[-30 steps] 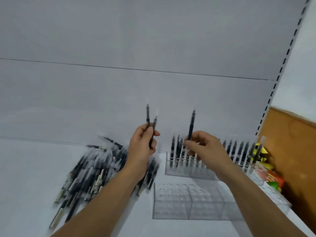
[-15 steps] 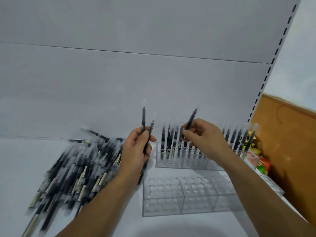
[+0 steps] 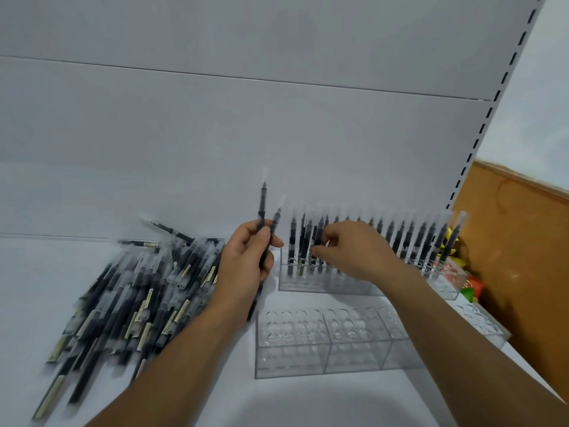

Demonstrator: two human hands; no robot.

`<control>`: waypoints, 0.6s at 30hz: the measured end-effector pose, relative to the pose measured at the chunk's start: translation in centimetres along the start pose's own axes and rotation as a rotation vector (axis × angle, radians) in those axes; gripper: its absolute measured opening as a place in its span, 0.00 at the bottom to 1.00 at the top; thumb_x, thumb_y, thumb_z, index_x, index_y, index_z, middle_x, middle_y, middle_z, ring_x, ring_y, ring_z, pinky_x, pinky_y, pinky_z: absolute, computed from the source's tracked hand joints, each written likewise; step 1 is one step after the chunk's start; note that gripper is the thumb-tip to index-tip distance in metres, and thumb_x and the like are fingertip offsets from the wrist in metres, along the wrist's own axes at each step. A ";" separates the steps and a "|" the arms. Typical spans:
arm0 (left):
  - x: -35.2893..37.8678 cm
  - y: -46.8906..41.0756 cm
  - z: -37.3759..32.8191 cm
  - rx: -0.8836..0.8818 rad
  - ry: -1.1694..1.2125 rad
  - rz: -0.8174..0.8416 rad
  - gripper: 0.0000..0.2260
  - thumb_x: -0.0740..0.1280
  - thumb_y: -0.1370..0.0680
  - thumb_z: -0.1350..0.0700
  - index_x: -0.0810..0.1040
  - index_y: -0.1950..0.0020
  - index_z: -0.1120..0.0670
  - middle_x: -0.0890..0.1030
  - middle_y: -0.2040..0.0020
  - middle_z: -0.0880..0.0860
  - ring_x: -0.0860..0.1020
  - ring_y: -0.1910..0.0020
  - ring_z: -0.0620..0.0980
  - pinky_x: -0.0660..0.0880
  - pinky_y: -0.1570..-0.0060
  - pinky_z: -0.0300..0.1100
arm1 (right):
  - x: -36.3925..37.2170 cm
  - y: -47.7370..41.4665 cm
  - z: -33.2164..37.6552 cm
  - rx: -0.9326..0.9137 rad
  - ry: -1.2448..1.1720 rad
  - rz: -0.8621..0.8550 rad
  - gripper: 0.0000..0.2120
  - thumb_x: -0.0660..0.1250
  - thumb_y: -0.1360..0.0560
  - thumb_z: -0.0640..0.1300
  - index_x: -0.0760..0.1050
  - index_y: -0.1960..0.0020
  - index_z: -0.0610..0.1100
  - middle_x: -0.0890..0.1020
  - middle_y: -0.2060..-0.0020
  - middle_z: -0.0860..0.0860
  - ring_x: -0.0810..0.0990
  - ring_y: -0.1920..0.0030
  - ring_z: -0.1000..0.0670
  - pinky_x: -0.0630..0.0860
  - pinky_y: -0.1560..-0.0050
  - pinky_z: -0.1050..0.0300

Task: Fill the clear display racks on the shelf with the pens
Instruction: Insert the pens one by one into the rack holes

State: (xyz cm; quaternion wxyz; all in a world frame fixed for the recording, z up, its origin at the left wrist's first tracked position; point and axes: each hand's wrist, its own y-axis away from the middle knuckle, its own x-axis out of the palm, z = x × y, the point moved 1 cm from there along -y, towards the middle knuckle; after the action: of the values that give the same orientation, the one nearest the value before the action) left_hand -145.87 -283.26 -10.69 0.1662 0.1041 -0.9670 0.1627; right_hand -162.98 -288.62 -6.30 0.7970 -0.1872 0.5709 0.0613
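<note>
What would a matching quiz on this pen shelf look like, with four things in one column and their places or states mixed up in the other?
Things
1. left hand
2. right hand
3. front rack
4. heap of pens

Places or states
A. lies loose on the shelf, at the left
B. grips two pens upright
C. every hole bare
D. pinches a single pen at the back rack

Pairs: 1-B, 2-D, 3-C, 4-A
</note>
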 end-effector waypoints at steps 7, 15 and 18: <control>0.2 0.2 -0.1 0.001 -0.008 0.035 0.07 0.61 0.18 0.60 0.78 0.46 0.56 0.81 0.63 0.49 0.68 0.74 0.42 0.64 0.76 0.32 | -0.5 0.6 -0.4 0.031 -0.028 0.057 0.09 0.66 0.24 0.59 0.79 0.55 0.54 0.79 0.65 0.60 0.77 0.63 0.59 0.74 0.59 0.58; 0.4 0.3 -0.1 0.007 -0.080 0.097 0.07 0.62 0.19 0.61 0.79 0.46 0.56 0.81 0.64 0.49 0.69 0.73 0.43 0.65 0.75 0.32 | -1.3 2.1 1.8 0.014 -0.728 0.030 0.08 0.70 0.26 0.57 0.80 0.49 0.55 0.82 0.69 0.54 0.76 0.72 0.61 0.72 0.71 0.67; 0.4 0.4 0.0 0.014 -0.118 0.117 0.07 0.62 0.19 0.61 0.79 0.46 0.57 0.81 0.64 0.49 0.69 0.74 0.43 0.65 0.75 0.32 | -0.9 1.9 2.8 -0.022 -0.816 -0.038 0.07 0.70 0.24 0.53 0.81 0.50 0.51 0.77 0.69 0.52 0.72 0.74 0.61 0.68 0.73 0.67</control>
State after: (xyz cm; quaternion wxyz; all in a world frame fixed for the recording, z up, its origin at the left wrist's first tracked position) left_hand -146.29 -282.92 -10.65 0.0984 0.0582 -0.9783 0.1727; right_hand -161.37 -285.75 -5.08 0.9571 -0.1665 0.2034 0.1221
